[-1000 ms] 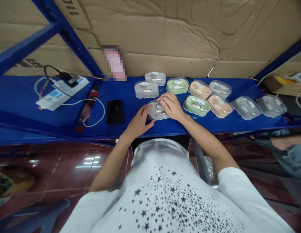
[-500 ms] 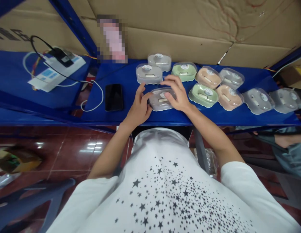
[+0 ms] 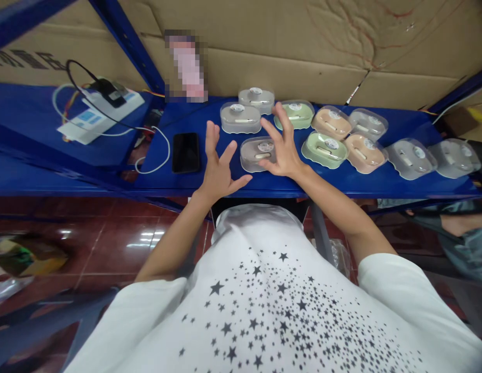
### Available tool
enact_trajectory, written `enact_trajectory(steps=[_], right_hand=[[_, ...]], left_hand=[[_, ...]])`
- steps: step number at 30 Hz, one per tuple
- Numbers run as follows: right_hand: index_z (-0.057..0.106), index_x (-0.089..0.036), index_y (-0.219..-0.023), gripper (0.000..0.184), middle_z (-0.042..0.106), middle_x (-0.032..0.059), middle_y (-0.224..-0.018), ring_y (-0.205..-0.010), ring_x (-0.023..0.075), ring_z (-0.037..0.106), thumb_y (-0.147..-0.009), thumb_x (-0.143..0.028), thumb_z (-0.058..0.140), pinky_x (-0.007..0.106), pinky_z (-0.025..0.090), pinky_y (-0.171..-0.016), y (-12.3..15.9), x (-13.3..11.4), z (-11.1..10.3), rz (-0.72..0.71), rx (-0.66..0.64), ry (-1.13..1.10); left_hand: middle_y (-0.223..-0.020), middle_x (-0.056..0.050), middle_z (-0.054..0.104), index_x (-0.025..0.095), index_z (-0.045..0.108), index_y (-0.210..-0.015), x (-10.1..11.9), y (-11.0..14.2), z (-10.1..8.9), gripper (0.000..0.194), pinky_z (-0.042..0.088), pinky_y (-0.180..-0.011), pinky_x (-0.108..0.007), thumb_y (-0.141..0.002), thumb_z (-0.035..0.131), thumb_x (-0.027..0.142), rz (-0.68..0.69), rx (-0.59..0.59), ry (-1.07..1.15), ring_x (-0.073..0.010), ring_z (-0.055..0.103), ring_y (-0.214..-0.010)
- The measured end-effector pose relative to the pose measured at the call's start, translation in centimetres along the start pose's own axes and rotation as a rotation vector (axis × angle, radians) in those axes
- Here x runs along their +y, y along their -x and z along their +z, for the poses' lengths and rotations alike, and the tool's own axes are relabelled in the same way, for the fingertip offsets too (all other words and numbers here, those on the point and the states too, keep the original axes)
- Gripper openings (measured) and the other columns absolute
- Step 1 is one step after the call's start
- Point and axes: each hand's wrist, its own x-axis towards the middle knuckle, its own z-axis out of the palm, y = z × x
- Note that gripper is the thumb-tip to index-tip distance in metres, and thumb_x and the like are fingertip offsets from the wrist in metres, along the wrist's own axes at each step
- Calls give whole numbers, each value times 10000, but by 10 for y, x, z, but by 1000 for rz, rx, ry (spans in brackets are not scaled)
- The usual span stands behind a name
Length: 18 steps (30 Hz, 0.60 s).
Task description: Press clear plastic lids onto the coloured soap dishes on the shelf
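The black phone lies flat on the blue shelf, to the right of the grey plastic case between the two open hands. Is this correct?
Not quite. In the head view the black phone lies flat on the blue shelf, but to the left of the grey plastic case, beyond the left hand. The right hand is open too.

Blue shelf (image 3: 342, 189): lidded cases (image 3: 326, 149) in rows, black phone (image 3: 185, 152), power strip (image 3: 97, 115).

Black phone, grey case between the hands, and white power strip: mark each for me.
black phone (image 3: 185, 152): head view, middle of its dark screen.
grey case (image 3: 255, 154): head view, clear lid left of the right hand.
white power strip (image 3: 91, 117): head view, its top face near the blue labels.
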Motion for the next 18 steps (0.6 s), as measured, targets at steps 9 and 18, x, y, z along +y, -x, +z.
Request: enact_trajectory(steps=[9,18], right_hand=[[655,-386,-1429,875,571,34,-1573,-1604,433,387,-814,-1001,565,784,191,-1294,4,-16,11,-11,-363,24],[516,-256,-1569,856,508,126,-1644,-1623,430,351,-920,-801,633,725,117,-1366,-1,-18,8,62,-365,-3]], left_hand=[[-1623,-35,521,321,623,-1350,-9,-43,16,872,69,-1318,-758,-778,626,980,56,-305,114,-428,312,-1649],[-1647,38,452,396,522,-1479,1,-98,29,622,255,-1307,-700,-1013,458,803,115,-358,126,-356,352,-1643]])
